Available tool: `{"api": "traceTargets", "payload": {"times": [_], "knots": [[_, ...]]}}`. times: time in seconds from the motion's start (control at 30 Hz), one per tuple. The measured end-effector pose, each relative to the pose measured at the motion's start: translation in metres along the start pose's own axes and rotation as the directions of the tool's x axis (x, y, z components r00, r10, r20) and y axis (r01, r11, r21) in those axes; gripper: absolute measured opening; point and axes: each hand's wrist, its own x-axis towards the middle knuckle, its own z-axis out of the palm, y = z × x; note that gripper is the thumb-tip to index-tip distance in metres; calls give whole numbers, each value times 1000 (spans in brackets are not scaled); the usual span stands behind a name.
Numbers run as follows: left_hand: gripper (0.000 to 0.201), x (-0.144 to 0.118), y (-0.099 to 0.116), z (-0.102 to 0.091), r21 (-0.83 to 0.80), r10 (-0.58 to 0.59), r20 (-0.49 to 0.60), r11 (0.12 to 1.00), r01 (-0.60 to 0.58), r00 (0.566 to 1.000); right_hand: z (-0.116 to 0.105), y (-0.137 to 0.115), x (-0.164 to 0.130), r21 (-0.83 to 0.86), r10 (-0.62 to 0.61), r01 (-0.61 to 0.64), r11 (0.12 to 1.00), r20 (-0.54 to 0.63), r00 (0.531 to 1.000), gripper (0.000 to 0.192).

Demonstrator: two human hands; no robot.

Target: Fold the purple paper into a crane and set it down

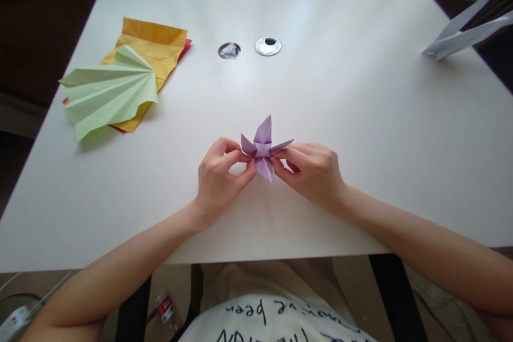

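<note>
The purple origami flower (263,148) is held just above the white table (360,133), near the front edge and between both hands. The left hand (218,181) pinches the left petal between thumb and fingers; the right hand (310,171) pinches the right side in the same way. Both grips are closed on the paper.

Progress, judged from the shape: the piece is well advanced. Four pointed petals radiate from a folded centre, one up, one down and one to each side. The upper petal stands free and looks fully formed. The side petals are the ones being handled, so shaping or opening of these appears to be the remaining work. Whether further folds are needed cannot be judged from this view.

To the far left, well apart from the hands, a pleated light-green paper fan (110,91) lies on top of a creased orange paper sheet (156,45), with a red sheet (185,46) showing only at its edges. Two round grommets (268,46) sit in the tabletop at centre rear.

Limits of view:
- The fingertips cover the bases of the side petals, so the folds there are hidden.
- The underside of the flower is not visible.
- A folded white paper piece (460,32) at the right edge is cut off by the frame; its form cannot be identified.
- The red sheet is almost entirely covered.
</note>
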Motion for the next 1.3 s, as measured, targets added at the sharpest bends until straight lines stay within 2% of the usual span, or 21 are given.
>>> {"api": "traceTargets", "payload": {"times": [0.23,0.37,0.43,0.5,0.57,0.63,0.73,0.8,0.9,0.97,1.07,1.13,1.23,1.3], "knots": [[3,1,0,-2,-17,-2,22,1000,2,1000,-3,3,2,54,-11,12,998,-17,1000,16],[18,3,0,-6,-53,23,-75,998,-27,997,-13,3,7,182,53,-30,983,-121,991,24],[17,4,-3,-7,-120,16,-119,992,-30,993,-18,3,8,235,73,-27,972,-190,979,28],[26,5,-6,-6,-212,-4,-85,977,-14,996,-20,3,8,256,52,5,967,-215,975,26],[35,5,-8,-5,-292,-6,4,957,6,1000,-19,3,7,250,6,43,967,-192,981,19],[29,4,-9,-5,-331,17,72,944,8,997,-18,4,6,236,-28,64,970,-153,988,19],[22,1,-7,-6,-350,64,81,936,-32,995,-16,6,7,246,-33,63,967,-125,992,24],[21,-1,-7,-6,-370,72,40,927,-52,997,-16,7,8,272,-9,41,961,-118,993,21],[14,1,-9,-6,-387,32,-99,920,-68,995,-17,8,10,313,23,14,950,-113,993,10],[26,3,-10,-6,-378,31,-127,923,-77,991,-16,9,10,333,30,10,943,-113,993,6],[40,8,-11,-7,-404,74,-3,912,-69,997,-14,9,10,365,17,27,931,-118,993,6],[32,9,-11,-8,-443,92,69,895,-52,993,-14,9,11,390,7,40,920,-118,993,6],[11,7,-10,-9,-491,85,98,871,-26,992,-16,9,11,422,14,31,906,-101,995,6],[7,6,-8,-9,-525,51,122,851,21,991,-19,8,11,449,41,-5,893,-71,997,5]]}}
